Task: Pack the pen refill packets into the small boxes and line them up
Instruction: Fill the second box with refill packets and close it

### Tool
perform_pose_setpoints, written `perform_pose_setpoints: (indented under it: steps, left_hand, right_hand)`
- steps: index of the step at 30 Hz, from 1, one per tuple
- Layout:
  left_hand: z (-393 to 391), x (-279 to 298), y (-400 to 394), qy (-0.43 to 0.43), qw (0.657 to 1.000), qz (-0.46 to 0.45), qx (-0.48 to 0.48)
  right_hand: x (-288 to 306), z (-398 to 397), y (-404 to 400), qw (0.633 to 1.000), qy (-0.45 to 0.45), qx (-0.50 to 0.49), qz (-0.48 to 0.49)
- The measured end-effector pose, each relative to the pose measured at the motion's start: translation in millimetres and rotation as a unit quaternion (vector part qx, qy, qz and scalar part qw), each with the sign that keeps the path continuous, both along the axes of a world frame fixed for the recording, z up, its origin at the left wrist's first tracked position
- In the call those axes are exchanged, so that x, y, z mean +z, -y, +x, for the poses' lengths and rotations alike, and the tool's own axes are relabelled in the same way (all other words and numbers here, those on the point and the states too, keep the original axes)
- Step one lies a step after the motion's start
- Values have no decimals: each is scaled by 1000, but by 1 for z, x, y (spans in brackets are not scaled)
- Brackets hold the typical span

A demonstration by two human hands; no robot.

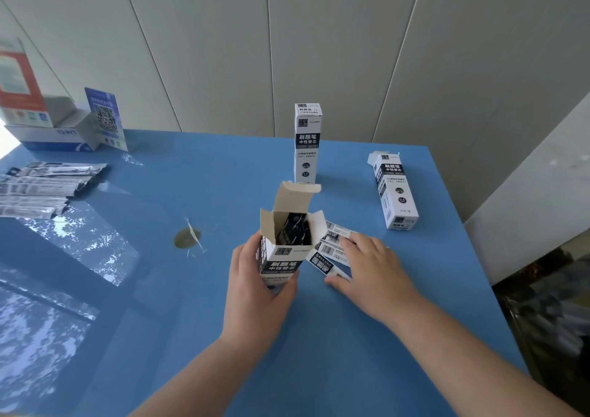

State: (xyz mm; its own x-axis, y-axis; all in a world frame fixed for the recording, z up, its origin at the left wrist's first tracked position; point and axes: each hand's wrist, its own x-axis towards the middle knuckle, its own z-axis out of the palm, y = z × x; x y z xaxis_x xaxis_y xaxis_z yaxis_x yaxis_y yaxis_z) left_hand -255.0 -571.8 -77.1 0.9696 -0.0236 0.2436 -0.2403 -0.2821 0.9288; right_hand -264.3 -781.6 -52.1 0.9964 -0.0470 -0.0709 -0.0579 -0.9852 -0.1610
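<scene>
- Blue glossy table (319, 368) against a pale panelled wall (351, 49), window reflections across its near-left part.
- Left hand (255, 289) wrapped round the lower half of an upright open refill box (284, 250); grip clamped on the box, thumb on the near face, fingers hidden behind.
- Top flaps of that box standing open, dark refill packets (293, 233) showing inside.
- Right hand (370, 269) just right of the held box, palm down, fingers spread and nearly straight, resting on a few loose refill packets on the table (332, 244); grip apart, nothing pinched.
- Loose packets lying flat, fanned out, barcode labels up, partly hidden under the right hand and touching the right side of the held box.
- Beyond the left grip, a closed refill box standing upright (307, 145), near the table's far edge.
- Farther right of the right grip, well apart, another refill box lying flat (394, 193), one end flap open toward the wall.
- Far left of the left grip, a pile of silvery refill packets (41, 190) lying side by side.
- Behind that pile, a white and blue carton (54, 138) with a blue QR-code card (107, 119) leaning on it.
- Left of the held box, a round brownish mark with a scrap of clear tape (188, 236) on the table.
</scene>
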Motion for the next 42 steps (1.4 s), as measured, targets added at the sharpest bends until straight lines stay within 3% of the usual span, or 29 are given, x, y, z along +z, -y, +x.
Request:
perform_pose_setpoints:
  steps: [4, 19, 28, 31, 34, 38, 42]
  left_hand:
    - [-1, 1, 1, 0, 1000, 13, 5]
    - [-1, 2, 2, 14, 1000, 16, 10]
    - [0, -1, 1, 8, 1000, 20, 16]
    - [0, -4, 0, 12, 1000, 25, 14]
    - [0, -5, -1, 12, 1000, 23, 12]
    - [0, -4, 0, 4, 1000, 22, 6]
    - [-1, 2, 1, 18, 1000, 23, 5]
  right_hand:
    - [-1, 5, 4, 999, 27, 29, -7]
    - [16, 15, 8, 1000, -3, -5, -4]
    - [42, 16, 18, 982, -16, -107, 156]
    - [55, 13, 26, 950, -21, -152, 271]
    - [69, 6, 28, 884, -20, -183, 430]
    - [91, -5, 28, 835, 2, -177, 520]
    - [119, -17, 20, 753, 66, -151, 637]
